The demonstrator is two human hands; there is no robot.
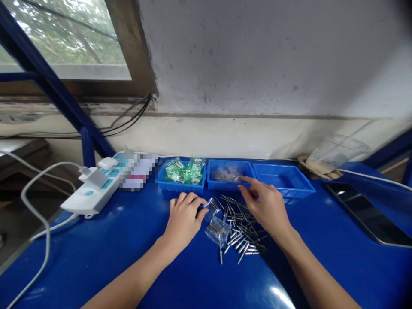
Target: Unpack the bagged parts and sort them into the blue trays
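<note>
My left hand [185, 216] is closed, thumb and forefinger on the edge of a small clear plastic bag [213, 207] with brownish pieces inside. A second clear bag [217, 231] of metal pieces lies just below it. Beside the bags spreads a loose pile of silver blind rivets [240, 244]. My right hand [265, 201] hovers over the far side of that pile. Its forefinger reaches the front rim of the middle blue bin [222, 185], its thumb is apart, and I see nothing held. Clear bags of brownish pieces [227, 174] lie in this bin.
To the left, another blue bin [180, 187] holds green-tinted bags of metal parts. A third blue bin [283, 176] stands right. A power strip [93, 195] with cables and a paper [141, 171] lie left; a phone [367, 212] and a clear plastic cup [336, 150] are right.
</note>
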